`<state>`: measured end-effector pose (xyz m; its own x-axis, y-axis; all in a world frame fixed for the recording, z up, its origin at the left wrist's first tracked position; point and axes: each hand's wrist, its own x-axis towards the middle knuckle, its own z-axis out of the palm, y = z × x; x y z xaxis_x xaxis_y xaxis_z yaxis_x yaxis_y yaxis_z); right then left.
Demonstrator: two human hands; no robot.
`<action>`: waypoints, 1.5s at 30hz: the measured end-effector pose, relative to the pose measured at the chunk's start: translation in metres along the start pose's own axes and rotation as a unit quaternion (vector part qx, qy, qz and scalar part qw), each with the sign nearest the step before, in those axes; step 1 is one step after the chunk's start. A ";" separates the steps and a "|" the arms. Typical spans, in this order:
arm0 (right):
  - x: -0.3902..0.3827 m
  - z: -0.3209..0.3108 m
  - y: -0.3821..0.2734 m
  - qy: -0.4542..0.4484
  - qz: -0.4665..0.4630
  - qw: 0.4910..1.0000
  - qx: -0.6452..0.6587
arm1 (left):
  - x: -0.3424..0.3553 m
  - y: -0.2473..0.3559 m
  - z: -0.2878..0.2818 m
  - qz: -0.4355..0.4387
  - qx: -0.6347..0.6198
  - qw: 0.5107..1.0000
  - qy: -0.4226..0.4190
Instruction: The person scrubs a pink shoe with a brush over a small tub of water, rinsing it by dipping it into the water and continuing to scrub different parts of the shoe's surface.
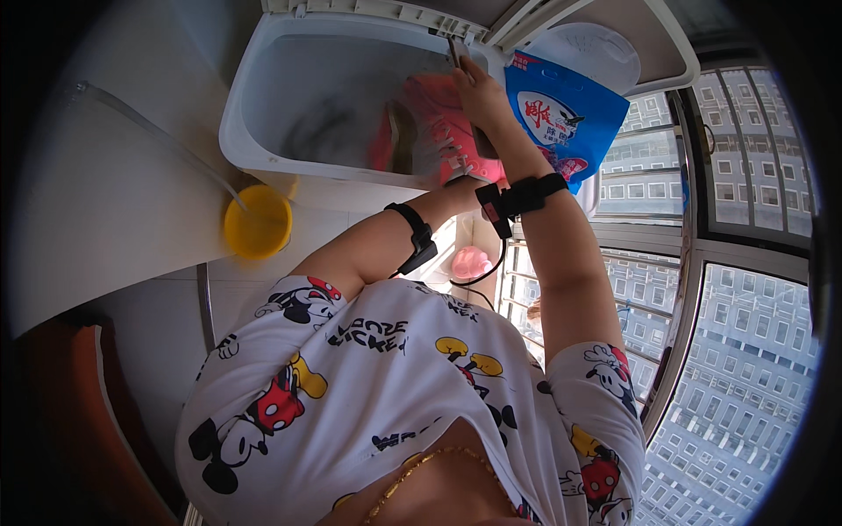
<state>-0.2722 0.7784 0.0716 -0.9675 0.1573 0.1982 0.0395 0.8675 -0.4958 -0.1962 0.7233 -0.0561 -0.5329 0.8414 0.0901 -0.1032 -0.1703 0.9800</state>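
A white washing machine tub [232, 114] holds cloudy water and pink shoes [430, 105] with pale laces and brown insides, toward its right side. My right hand [476, 88] is at the tub's back right rim, closed on a slim grey object [454, 51] that I cannot make out. My left hand [478, 188] reaches to the front of the pink shoes, partly behind them and my right arm; its fingers are hidden. Dark straps with small devices circle both forearms.
A raised lid [596, 26], white round plate [605, 48] and blue detergent pouch [588, 114] are at the right, beside barred windows [745, 351]. At left are a pale hose [158, 136] in a yellow container [259, 228] and a counter [114, 219]. A pink object [472, 263] sits below.
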 end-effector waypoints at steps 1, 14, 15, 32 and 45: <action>0.003 -0.005 0.008 0.027 -0.025 0.999 0.016 | 0.000 0.003 0.003 -0.073 -0.118 0.989 -0.055; -0.165 -0.074 0.082 0.049 -0.157 0.986 -0.031 | -0.003 0.000 0.005 -0.049 0.060 0.989 0.125; -0.169 -0.071 0.080 0.019 -0.129 0.988 -0.084 | -0.001 0.000 0.009 0.007 0.044 0.990 0.132; -0.116 -0.057 0.075 -0.029 -0.042 0.992 -0.112 | 0.003 -0.016 -0.003 -0.004 0.057 0.982 0.180; -0.067 -0.022 0.041 -0.055 -0.008 0.986 -0.159 | -0.002 -0.005 0.000 -0.052 0.085 0.992 0.076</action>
<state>-0.2003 0.8138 0.0570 -0.9893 0.1042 0.1017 0.0824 0.9765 -0.1991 -0.1946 0.7226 -0.0606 -0.6482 0.7610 -0.0280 -0.0281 0.0129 0.9995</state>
